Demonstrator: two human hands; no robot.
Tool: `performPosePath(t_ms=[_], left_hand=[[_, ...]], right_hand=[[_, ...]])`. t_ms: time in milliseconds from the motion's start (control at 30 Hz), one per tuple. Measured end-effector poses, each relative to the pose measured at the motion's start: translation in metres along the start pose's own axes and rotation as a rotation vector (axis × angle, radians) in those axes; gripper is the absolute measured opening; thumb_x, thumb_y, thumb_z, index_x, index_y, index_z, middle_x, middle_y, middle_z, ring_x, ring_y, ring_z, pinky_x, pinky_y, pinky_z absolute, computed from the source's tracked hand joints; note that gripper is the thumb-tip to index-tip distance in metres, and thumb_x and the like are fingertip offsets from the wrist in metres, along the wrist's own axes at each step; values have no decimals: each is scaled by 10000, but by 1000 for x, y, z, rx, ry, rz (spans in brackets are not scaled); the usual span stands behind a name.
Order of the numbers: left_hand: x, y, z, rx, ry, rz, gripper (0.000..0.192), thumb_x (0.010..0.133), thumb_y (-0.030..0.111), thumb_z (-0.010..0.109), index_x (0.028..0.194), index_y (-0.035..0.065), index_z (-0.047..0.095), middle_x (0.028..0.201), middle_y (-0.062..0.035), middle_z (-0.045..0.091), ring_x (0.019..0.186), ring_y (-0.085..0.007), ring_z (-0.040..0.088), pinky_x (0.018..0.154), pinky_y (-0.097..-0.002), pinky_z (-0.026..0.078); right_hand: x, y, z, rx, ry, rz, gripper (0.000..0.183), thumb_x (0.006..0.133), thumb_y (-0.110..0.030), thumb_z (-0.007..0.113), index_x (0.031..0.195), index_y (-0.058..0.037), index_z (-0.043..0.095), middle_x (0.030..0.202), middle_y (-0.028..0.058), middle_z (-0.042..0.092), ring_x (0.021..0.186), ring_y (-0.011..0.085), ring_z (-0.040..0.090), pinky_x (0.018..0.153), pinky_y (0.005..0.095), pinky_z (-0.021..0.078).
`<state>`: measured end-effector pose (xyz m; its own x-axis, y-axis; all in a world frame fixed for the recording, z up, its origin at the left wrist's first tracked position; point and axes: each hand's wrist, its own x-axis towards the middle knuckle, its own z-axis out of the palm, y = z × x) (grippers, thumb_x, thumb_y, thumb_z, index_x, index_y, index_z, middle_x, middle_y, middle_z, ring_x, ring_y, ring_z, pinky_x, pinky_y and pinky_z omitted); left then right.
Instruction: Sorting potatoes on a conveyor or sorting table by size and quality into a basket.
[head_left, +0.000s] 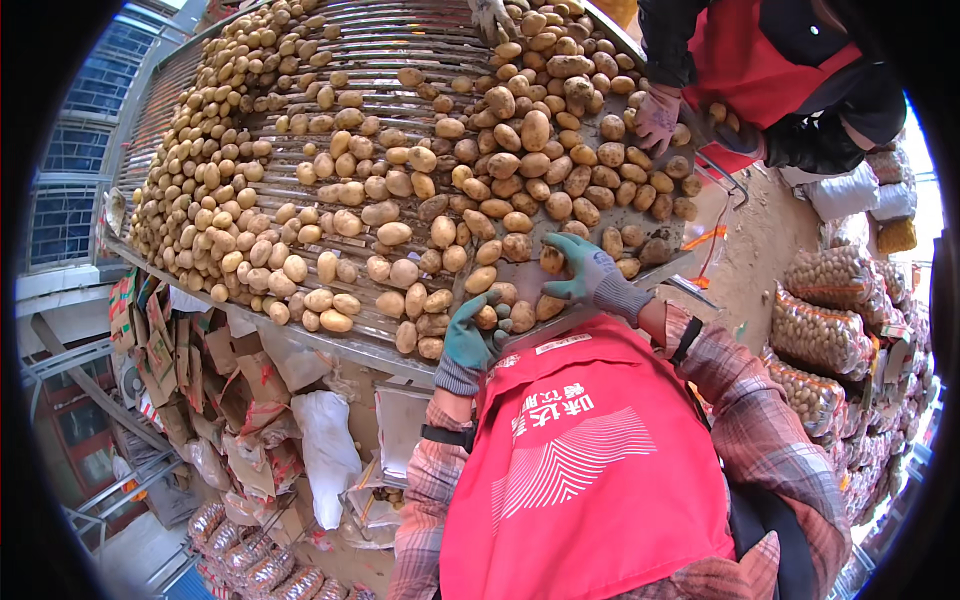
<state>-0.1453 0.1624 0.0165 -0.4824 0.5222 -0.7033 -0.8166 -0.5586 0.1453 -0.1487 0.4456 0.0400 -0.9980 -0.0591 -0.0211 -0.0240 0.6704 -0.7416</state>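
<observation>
Potatoes (535, 130) lie spread over a metal-slatted sorting table (420, 56), packed most densely along its far left and around its right end. At the near edge, my left hand (466, 337), in a teal-coated grey knit glove, has its fingers curled around a potato (486, 318). My right hand (589, 271), gloved alike, holds another potato (552, 259) between fingers and thumb, just above the smooth metal end plate (525, 276). Between the two hands sit a few more potatoes (523, 316). The undersides of both held potatoes are hidden.
Across the table, a co-worker's gloved hand (658, 116) rests by the potatoes; another gloved hand (493, 19) reaches in at the top. Filled potato sacks (821, 330) are stacked at right, more sacks (247, 555) at lower left. Flattened cardboard (255, 382) leans below the table rim (330, 343).
</observation>
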Motion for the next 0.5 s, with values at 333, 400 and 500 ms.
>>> performPosePath(t_ms=[333,400,500], left_hand=[[0,-7,-13,140,78,36,348,817,-22,580,1147,0,686,930,-131,729,876,-314,723,721,-394,603],[0,-11,-7,157,62,53,341,813,-16,584,1141,-12,677,913,-134,716,852,-309,712,710,-391,596],[2,-15,3,175,91,37,335,825,5,572,1146,-22,662,883,-130,697,802,-293,683,683,-387,577]], right_hand=[[3,132,-92,-317,405,403,626,881,-435,738,1386,-81,624,1314,203,675,1184,388,674,997,470,540],[19,153,-95,-420,346,485,731,870,-523,725,1442,-91,583,1366,202,651,1248,395,645,1037,480,522],[44,174,-92,-493,271,675,888,838,-686,693,1508,-125,534,1402,209,638,1318,396,610,1068,498,507]])
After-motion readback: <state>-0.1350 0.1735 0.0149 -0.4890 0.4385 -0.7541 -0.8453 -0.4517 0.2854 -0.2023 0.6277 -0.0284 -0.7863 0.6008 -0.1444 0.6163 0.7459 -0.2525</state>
